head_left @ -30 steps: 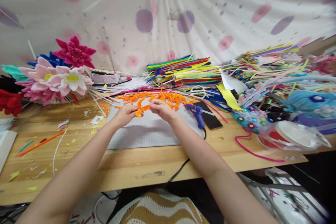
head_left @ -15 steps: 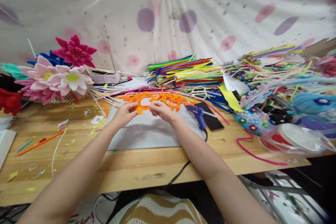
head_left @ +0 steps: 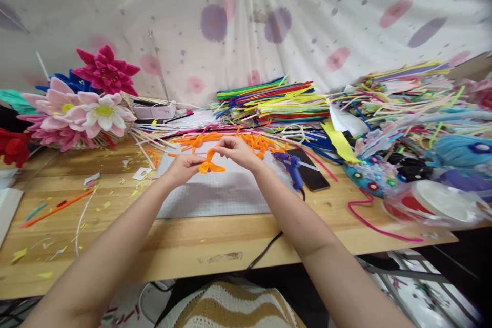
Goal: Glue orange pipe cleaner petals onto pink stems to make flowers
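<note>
Between my hands, above the grey cutting mat [head_left: 215, 200], is a bent orange pipe cleaner [head_left: 210, 165] with loops spreading at its lower end. My left hand [head_left: 185, 168] pinches it from the left with thumb and fingers. The fingers of my right hand [head_left: 237, 151] close on its upper end. Behind them, a heap of bent orange pipe cleaners [head_left: 257, 142] lies along the mat's far edge. A blue glue gun [head_left: 292, 168] rests at the mat's right side, beside a dark phone [head_left: 313, 171].
Pipe-cleaner flowers [head_left: 103, 111] stand at the back left. Bundles of coloured pipe cleaners [head_left: 277, 102] are piled along the back, with white-handled scissors [head_left: 294, 133] in front. On the right sit a plastic-wrapped spool [head_left: 442, 202] and a bent magenta pipe cleaner [head_left: 380, 228]. Scraps litter the left.
The orange pipe cleaner went from an open curve to a narrower shape with loops spread at the bottom. My right hand moved slightly up and left, nearer my left hand.
</note>
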### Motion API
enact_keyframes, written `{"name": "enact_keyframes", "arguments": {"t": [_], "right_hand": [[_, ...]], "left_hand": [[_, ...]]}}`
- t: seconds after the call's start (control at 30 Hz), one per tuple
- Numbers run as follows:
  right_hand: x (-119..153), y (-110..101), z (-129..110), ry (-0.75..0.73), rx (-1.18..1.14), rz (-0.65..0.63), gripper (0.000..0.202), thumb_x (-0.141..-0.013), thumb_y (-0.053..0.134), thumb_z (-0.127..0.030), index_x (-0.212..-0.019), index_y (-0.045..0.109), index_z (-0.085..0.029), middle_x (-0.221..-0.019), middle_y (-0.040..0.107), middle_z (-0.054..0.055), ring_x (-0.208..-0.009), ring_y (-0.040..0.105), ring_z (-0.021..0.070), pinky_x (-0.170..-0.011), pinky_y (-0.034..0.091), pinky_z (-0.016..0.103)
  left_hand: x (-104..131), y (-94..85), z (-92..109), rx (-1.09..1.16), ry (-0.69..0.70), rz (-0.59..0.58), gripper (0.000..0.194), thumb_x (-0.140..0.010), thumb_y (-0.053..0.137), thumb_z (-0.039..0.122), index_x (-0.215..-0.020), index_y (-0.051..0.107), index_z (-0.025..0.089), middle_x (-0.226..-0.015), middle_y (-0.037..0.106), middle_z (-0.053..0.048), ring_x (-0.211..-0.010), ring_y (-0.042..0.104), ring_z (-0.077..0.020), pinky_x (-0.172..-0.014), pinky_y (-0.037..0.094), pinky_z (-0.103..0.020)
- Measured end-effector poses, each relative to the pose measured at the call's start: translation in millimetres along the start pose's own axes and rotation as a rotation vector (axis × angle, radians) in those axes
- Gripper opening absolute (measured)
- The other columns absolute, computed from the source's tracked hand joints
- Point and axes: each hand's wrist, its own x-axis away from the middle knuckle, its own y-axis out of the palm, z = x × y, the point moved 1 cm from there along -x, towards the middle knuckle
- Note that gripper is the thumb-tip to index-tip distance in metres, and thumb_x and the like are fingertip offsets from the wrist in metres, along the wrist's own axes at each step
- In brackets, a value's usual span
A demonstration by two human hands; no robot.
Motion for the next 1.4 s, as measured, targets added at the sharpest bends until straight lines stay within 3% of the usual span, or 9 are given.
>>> {"name": "enact_keyframes", "arguments": {"t": [0.33, 0.6, 0.77, 0.97, 1.23, 1.4], "right_hand": [[-1.5, 3.2, 9.1, 0.052, -0.098, -0.032, 0.027, -0.068, 0.060, -0.040, -0.066, 0.049, -0.016, -0.057, 0.048, -0.004, -0.050, 0.041, 0.0050, -0.047, 0.032, 0.020], [13.5, 3.5, 42.7, 0.118, -0.190, 0.039, 0.027, -0.072, 0.054, -0.044, -0.079, 0.052, -0.017, -0.063, 0.049, -0.005, -0.047, 0.039, 0.0039, -0.046, 0.032, 0.019], [27.2, 7.9, 69.2, 0.242, -0.217, 0.175, 0.026, -0.070, 0.054, -0.043, -0.074, 0.050, -0.017, -0.059, 0.047, -0.006, -0.043, 0.037, 0.0035, -0.043, 0.029, 0.018], [30.9, 8.5, 75.4, 0.299, -0.240, 0.161, 0.024, -0.068, 0.055, -0.039, -0.074, 0.051, -0.017, -0.058, 0.047, -0.006, -0.044, 0.037, 0.0037, -0.043, 0.029, 0.018], [31.0, 10.2, 72.0, 0.295, -0.194, 0.103, 0.023, -0.068, 0.056, -0.038, -0.074, 0.054, -0.016, -0.056, 0.048, -0.006, -0.043, 0.037, 0.0041, -0.044, 0.029, 0.019], [30.7, 9.4, 72.1, 0.295, -0.213, 0.116, 0.023, -0.067, 0.058, -0.038, -0.071, 0.055, -0.016, -0.055, 0.049, -0.006, -0.042, 0.036, 0.0041, -0.043, 0.028, 0.019]], "left_hand": [[3.1, 2.3, 6.0, 0.034, -0.012, -0.014, 0.023, -0.069, 0.056, 0.035, -0.075, 0.071, 0.019, -0.073, 0.070, -0.001, -0.068, 0.062, -0.0150, -0.064, 0.047, -0.023], [3.2, 0.3, -1.2, -0.207, -0.076, 0.221, 0.023, -0.071, 0.054, 0.031, -0.083, 0.071, 0.023, -0.079, 0.071, 0.001, -0.076, 0.062, -0.0169, -0.071, 0.046, -0.026], [6.8, 4.3, 6.8, -0.184, 0.074, 0.247, 0.024, -0.073, 0.051, 0.033, -0.081, 0.071, 0.023, -0.081, 0.070, 0.000, -0.078, 0.063, -0.0168, -0.072, 0.047, -0.025], [5.1, 0.9, 22.1, -0.119, 0.187, 0.253, 0.024, -0.071, 0.052, 0.033, -0.079, 0.071, 0.021, -0.080, 0.070, -0.003, -0.074, 0.062, -0.0163, -0.071, 0.046, -0.026], [-2.1, 5.2, 25.6, -0.039, -0.047, 0.308, 0.014, -0.061, 0.059, 0.026, -0.066, 0.069, 0.016, -0.065, 0.066, -0.001, -0.063, 0.058, -0.0144, -0.059, 0.044, -0.024], [-16.1, 6.4, 36.2, 0.349, -0.292, 0.305, 0.022, -0.053, 0.068, 0.030, -0.065, 0.066, 0.013, -0.064, 0.066, -0.003, -0.061, 0.060, -0.0158, -0.057, 0.046, -0.026]]}}
